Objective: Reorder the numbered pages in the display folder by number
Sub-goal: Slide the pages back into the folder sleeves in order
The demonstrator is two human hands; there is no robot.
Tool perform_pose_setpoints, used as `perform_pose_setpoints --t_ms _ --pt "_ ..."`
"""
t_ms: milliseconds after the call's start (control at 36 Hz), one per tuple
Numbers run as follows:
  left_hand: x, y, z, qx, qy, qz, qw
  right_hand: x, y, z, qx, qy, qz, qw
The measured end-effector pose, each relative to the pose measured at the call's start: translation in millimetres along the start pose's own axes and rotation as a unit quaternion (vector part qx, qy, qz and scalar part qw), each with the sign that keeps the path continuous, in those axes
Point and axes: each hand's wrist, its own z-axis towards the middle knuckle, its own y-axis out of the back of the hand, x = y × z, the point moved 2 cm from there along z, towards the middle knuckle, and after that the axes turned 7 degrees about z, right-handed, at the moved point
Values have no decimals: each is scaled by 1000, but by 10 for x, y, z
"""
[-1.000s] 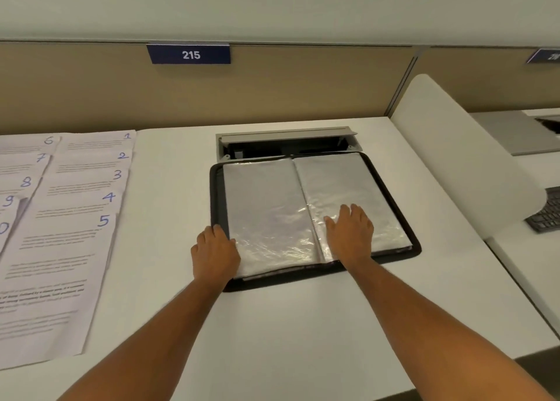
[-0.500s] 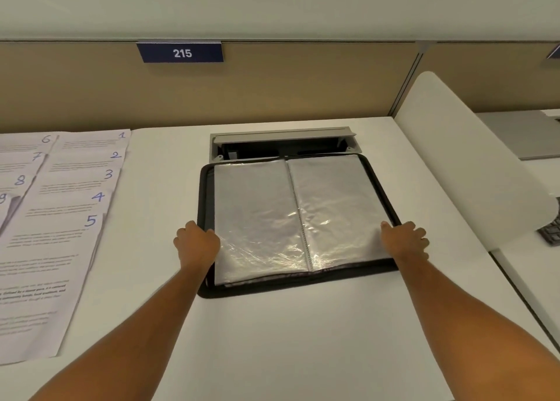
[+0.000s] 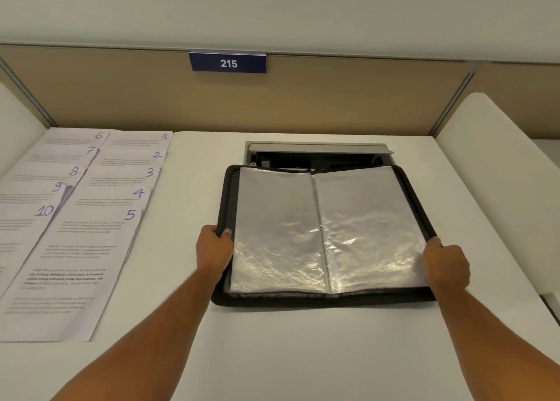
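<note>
White desk [image 3: 272,355] bears the open display folder [image 3: 321,237], both hands [image 3: 213,253] [image 3: 445,267] gripping its side edges.

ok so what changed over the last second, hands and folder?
Both hands left the clear sleeves and went out to the folder's side edges: left hand now grips the left edge, right hand holds the right. Folder stays open, sleeves empty; numbered pages stay spread out on the left.

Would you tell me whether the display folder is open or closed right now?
Open: the display folder lies flat, two clear sleeves spread either side of its spine.
</note>
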Motion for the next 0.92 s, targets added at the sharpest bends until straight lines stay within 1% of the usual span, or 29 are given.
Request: perform_pose_setpoints --t_ms 83,194,639,806,917 --pt "3 117 67 -10 -5 -15 1000 108 20 -198 -15 42 -2 999" --pt "28 306 166 -16 -13 -30 999 207 -50 -403 -28 67 6 997" --pt "577 1202 576 -33 1 8 999 401 -597 -1316 4 55 4 998" --pt "716 1355 741 -29 -2 24 999 455 -715 -1530 5 45 -8 999" --pt "832 1394 823 -28 -11 67 997 458 -784 -1572 18 51 -19 998"
